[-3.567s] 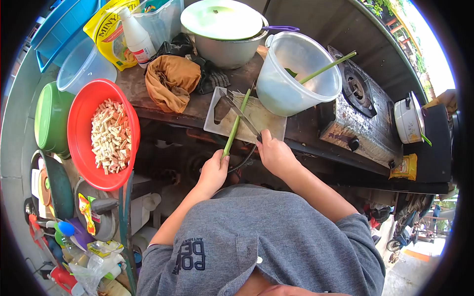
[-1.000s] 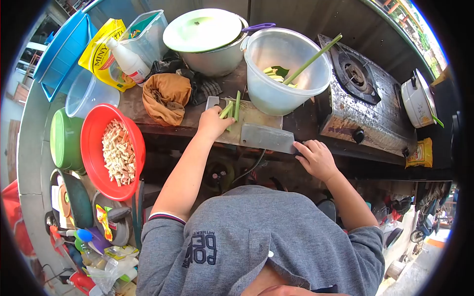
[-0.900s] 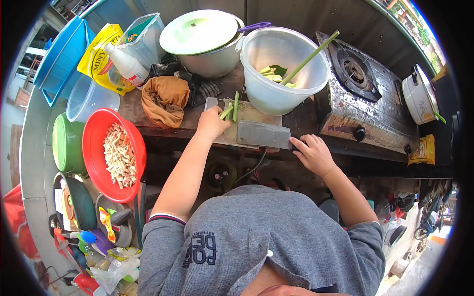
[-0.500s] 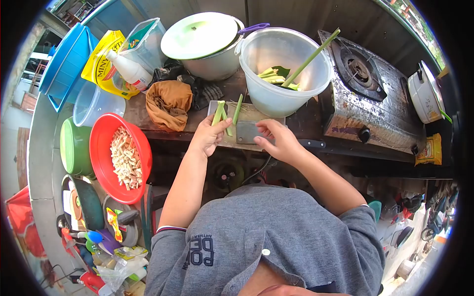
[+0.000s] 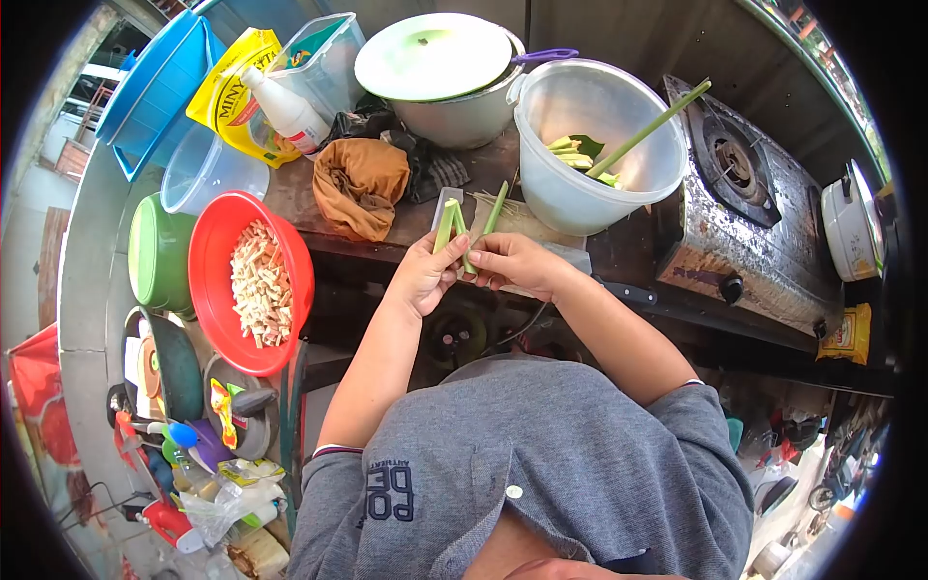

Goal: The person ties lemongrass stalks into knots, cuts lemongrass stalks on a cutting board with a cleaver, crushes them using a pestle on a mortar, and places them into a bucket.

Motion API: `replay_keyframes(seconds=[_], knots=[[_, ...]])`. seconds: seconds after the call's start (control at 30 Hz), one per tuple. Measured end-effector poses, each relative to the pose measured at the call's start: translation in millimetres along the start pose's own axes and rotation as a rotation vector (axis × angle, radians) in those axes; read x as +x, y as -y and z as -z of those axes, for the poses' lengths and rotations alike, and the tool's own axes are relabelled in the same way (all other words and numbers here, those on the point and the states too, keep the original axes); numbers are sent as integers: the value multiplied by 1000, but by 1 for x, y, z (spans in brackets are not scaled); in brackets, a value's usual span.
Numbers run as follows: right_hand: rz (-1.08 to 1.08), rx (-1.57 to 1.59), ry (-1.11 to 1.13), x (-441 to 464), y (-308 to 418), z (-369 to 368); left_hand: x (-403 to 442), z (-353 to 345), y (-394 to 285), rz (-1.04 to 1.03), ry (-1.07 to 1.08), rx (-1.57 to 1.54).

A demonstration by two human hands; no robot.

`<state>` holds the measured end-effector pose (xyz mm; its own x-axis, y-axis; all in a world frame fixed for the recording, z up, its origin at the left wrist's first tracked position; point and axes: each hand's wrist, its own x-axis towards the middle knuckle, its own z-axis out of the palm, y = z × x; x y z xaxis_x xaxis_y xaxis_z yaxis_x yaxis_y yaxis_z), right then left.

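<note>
Green stalk pieces (image 5: 448, 224) stand up from my left hand (image 5: 425, 274), whose fingers are wrapped round their lower ends. Close beside it, my right hand (image 5: 512, 265) pinches the lower end of a green stalk (image 5: 496, 208) that leans to the right. Both hands are over the near edge of the cutting board (image 5: 541, 232). The knife's black handle (image 5: 626, 291) shows to the right of my right hand; its blade is hidden behind that hand and forearm. A translucent bucket (image 5: 561, 193) behind the board holds cut pieces and one long stalk (image 5: 657, 128).
A red basin (image 5: 205, 280) of small chopped pieces is at the left. Behind the board are a brown cloth (image 5: 360, 188) and a pot (image 5: 454, 118) under a pale green lid. The gas stove (image 5: 744, 242) stands right of the bucket, with a white pot (image 5: 849, 227) beyond.
My right hand has let go of the knife and moved left to the stalks, next to my left hand. Earlier one long stalk lay across the board; now there are shorter pieces.
</note>
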<state>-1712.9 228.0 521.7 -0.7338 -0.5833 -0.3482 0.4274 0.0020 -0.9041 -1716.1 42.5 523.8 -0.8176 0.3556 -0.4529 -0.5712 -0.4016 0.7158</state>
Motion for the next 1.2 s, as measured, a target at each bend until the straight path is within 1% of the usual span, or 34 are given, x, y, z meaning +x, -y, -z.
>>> replay_keyframes(seconds=[0.13,0.2,0.33,0.4,0.53,0.6,0.63,0.7,0.73,0.8,0.9,0.97,1.13,1.2], knots=[[-37,16,2,3,2,-1,1,4,1,-11,7,16],[-65,117,21,5,-1,2,1,6,0,-25,23,15],[-78,81,15,6,-1,3,3,4,0,-9,-24,45],[-52,48,-34,10,-6,4,4,3,1,-15,-51,49],[-79,57,-82,7,2,-1,4,0,1,-86,-82,127],[-4,-140,-90,5,8,-2,6,-2,3,-112,-107,155],[-4,-139,-89,6,7,0,7,-1,5,-117,-88,130],[-16,-16,-7,8,3,7,9,1,9,-123,-70,106],[-15,-16,-5,7,3,8,9,2,9,-128,-47,78],[-96,214,51,6,3,11,9,2,9,-135,-27,49],[-117,294,79,4,3,14,9,0,9,-135,22,30],[-121,307,89,4,2,17,10,2,9,-102,82,19],[-135,307,83,3,3,20,10,0,9,-127,76,28],[-136,272,40,3,2,21,10,0,10,-137,67,17]])
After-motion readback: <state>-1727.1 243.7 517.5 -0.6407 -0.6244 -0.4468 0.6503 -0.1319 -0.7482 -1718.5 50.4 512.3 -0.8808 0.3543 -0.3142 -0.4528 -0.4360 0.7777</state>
